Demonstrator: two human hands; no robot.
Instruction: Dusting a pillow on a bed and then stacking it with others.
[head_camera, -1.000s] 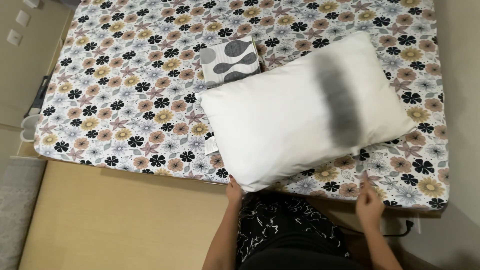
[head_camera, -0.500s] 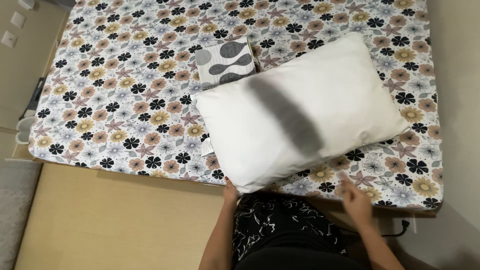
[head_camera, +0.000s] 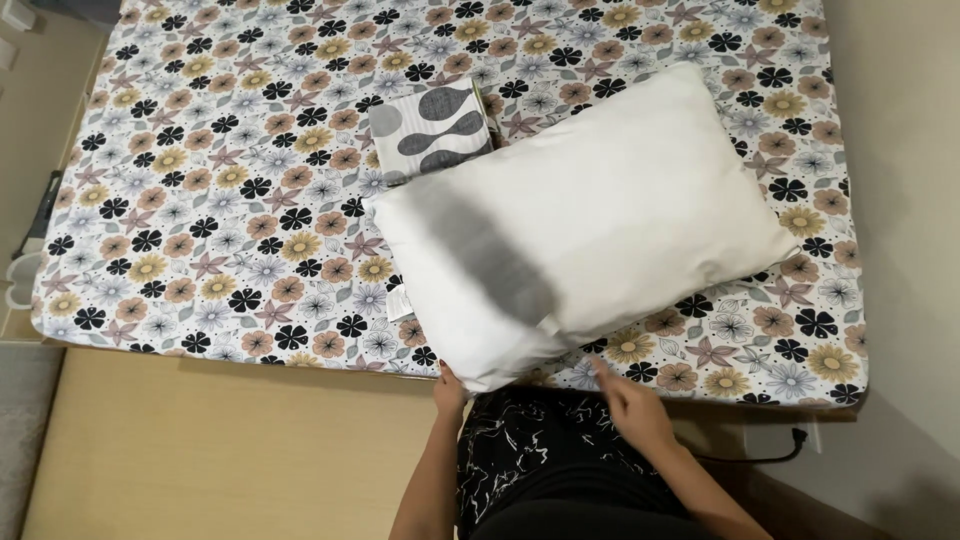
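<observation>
Head view, looking down over the foot of a bed. White pillow (head_camera: 590, 220) lies slantwise on the flower-print bedsheet (head_camera: 220, 200), its near corner pointing toward the person at the mattress edge. A broad grey smudge of shadow or blur crosses the pillow's left half — cause cannot be told.

Left hand (head_camera: 449, 388) sits right at the pillow's lowest corner, touching it from below. Fingers look closed against the corner, but whether they pinch the cloth or only press it cannot be told; much of the hand is hidden under the pillow edge.

Right hand (head_camera: 630, 405) is below the pillow's near long edge, just beside it and apparently not touching. It is motion-blurred; fingers reach up and left toward the edge, loosely extended, holding nothing that shows.

So the pillow lies above and between both hands — left at the corner, right a little off the edge.

A small folded cloth (head_camera: 432, 130) with grey blob pattern lies on the sheet at the pillow's upper left corner, partly tucked under it. Pale wooden floor (head_camera: 220, 450) lies left of the person. A black cable (head_camera: 760, 455) runs along the floor at lower right.
</observation>
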